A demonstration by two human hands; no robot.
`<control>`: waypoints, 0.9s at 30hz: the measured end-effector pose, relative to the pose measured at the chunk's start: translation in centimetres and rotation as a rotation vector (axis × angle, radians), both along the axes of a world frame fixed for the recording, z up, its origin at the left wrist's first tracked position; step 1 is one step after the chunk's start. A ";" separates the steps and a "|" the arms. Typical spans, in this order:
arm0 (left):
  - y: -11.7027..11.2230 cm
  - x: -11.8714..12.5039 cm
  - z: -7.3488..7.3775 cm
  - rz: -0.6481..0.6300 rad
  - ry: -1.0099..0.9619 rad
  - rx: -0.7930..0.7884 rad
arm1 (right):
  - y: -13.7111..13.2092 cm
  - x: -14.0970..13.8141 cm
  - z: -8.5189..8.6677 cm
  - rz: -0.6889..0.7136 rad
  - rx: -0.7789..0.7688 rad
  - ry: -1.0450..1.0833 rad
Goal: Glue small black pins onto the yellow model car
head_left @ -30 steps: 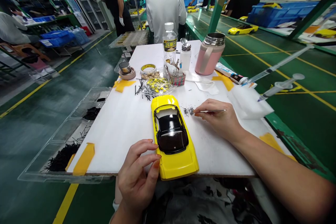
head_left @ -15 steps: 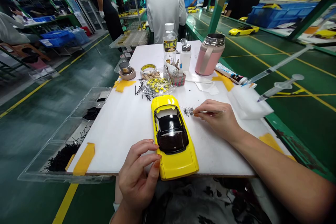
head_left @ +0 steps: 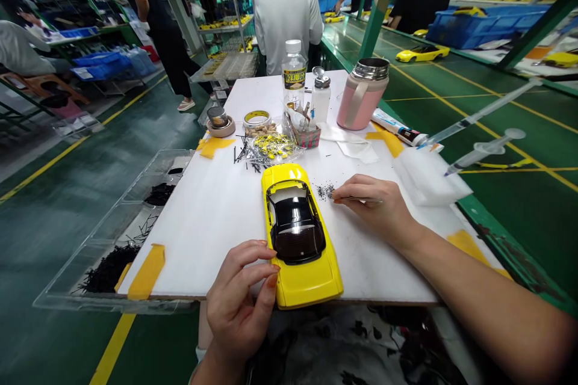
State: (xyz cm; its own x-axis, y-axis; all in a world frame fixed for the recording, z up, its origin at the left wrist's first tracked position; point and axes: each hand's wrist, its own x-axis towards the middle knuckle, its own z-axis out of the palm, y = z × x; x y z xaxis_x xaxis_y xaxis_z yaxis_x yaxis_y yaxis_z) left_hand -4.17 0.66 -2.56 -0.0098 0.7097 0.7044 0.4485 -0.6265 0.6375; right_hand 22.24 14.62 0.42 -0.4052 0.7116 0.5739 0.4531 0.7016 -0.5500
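Note:
A yellow model car [head_left: 298, 240] with a black roof lies lengthwise on the white board [head_left: 212, 216]. My left hand [head_left: 241, 304] rests at the car's near left side, its curled fingers touching the body. To the right of the car, my right hand [head_left: 377, 207] pinches a thin metal tweezers [head_left: 356, 198]. The tweezers' tip points at a small heap of tiny dark parts [head_left: 324, 190] beside the car.
Behind the car stand a bag of yellow bits [head_left: 271, 147], a bottle [head_left: 293, 75], a pink flask [head_left: 362, 95], tape rolls and a glue tube. Two syringes [head_left: 485, 147] stick up at the right. A clear tray [head_left: 117, 234] of black parts hangs off the left edge. People work beyond.
My right hand has lowered slightly towards the board with the tweezers. A person in black at the back left has walked further left. My left hand and the car stay put.

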 end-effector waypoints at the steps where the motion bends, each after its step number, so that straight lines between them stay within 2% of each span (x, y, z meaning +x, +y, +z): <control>1: 0.0 0.0 0.0 -0.006 -0.002 0.000 | 0.0 0.0 0.0 0.003 0.008 -0.010; 13: 0.0 0.0 -0.1 0.008 0.010 -0.014 | -0.1 0.3 0.0 -0.006 0.007 -0.096; 27: 0.1 0.0 0.2 -0.014 0.020 -0.001 | -0.1 0.2 0.2 0.010 0.013 -0.038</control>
State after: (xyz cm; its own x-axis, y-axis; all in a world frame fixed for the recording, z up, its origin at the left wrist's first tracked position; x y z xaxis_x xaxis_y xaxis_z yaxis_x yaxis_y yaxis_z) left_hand -4.14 0.74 -2.38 0.0137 0.7107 0.7033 0.4525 -0.6317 0.6295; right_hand 22.46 14.47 0.60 -0.4345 0.6998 0.5671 0.4664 0.7134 -0.5230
